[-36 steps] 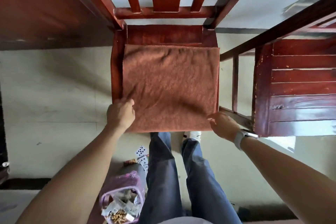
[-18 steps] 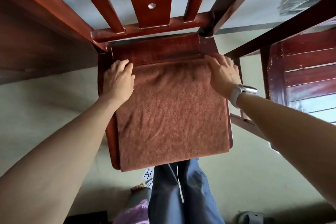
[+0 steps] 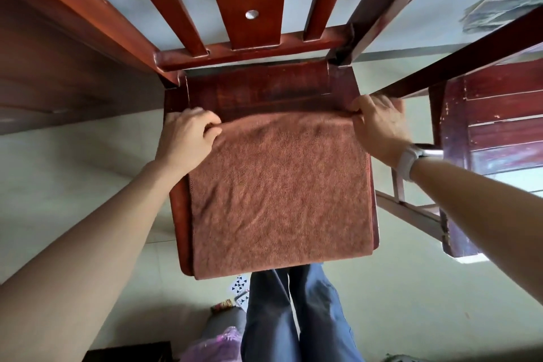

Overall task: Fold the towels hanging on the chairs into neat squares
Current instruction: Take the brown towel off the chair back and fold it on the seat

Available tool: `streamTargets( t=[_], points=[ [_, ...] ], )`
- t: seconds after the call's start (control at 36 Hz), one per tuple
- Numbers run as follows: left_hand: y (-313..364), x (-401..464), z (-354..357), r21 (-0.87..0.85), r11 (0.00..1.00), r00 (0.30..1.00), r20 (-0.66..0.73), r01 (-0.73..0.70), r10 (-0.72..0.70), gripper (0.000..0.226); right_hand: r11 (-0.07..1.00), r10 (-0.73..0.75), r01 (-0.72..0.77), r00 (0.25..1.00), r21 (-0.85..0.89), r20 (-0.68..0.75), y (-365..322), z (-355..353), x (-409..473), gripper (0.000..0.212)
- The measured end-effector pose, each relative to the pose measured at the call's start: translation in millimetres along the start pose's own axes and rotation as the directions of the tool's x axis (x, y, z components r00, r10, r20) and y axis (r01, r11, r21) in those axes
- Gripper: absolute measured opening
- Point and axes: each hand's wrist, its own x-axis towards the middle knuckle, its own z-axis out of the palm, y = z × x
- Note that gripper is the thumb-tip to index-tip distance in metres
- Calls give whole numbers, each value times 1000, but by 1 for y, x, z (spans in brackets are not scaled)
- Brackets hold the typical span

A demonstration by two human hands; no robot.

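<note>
A brown towel (image 3: 279, 194) lies spread over the seat of a dark red wooden chair (image 3: 258, 88), reaching the seat's near edge. My left hand (image 3: 188, 138) pinches the towel's far left corner with curled fingers. My right hand (image 3: 379, 123), a watch on its wrist, pinches the far right corner. The far edge between the two hands is lifted a little off the seat and sags in the middle. A bare strip of seat shows beyond that edge, below the chair's slatted back.
A second dark red chair (image 3: 496, 132) stands close on the right, its rail crossing above my right hand. A wooden surface (image 3: 58, 82) fills the upper left. Playing cards (image 3: 239, 288) and a purple bag (image 3: 214, 344) lie on the pale floor by my legs.
Both hands went from the towel's near edge to its far edge, lay flat on the far corners, and now pinch those corners and raise the edge slightly.
</note>
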Motion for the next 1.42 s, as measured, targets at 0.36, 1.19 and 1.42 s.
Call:
streamTargets(
  t=[0.36, 1.19, 1.42],
  points=[
    [-17, -8, -12, -68, 970, 933, 297, 232, -203, 12, 984, 24, -101, 893, 149, 449, 2, -19, 2, 18],
    [3, 13, -15, -95, 995, 923, 382, -9, 45, 20, 1000, -2, -3, 987, 31, 160, 9, -8, 9, 19],
    [-13, -17, -42, -46, 999, 960, 280, 27, -13, 6, 998, -63, 63, 991, 4, 121, 13, -28, -14, 19]
  ],
)
